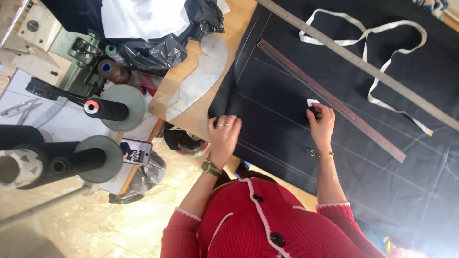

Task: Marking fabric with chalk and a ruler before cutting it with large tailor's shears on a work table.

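A black fabric (392, 157) with white chalk lines lies spread over a wooden table (191, 114). My left hand (224, 135), with rings and a wristwatch, rests flat on the cloth's near left edge and holds nothing. My right hand (321, 124), with a thin bracelet, pinches a small white tailor's chalk (312, 102) against the fabric. The chalk sits just beside a long brown ruler (334, 101) that lies diagonally across the cloth. Red knitted sleeves cover both my arms.
A longer grey straightedge (363, 64) and a white measuring tape (377, 33) lie further up the fabric. A pale curved ruler (203, 71) rests on the table's left part. Left of the table are a black plastic bag (158, 52), thread cones (107, 109), a phone (136, 152) and a sewing machine (57, 43).
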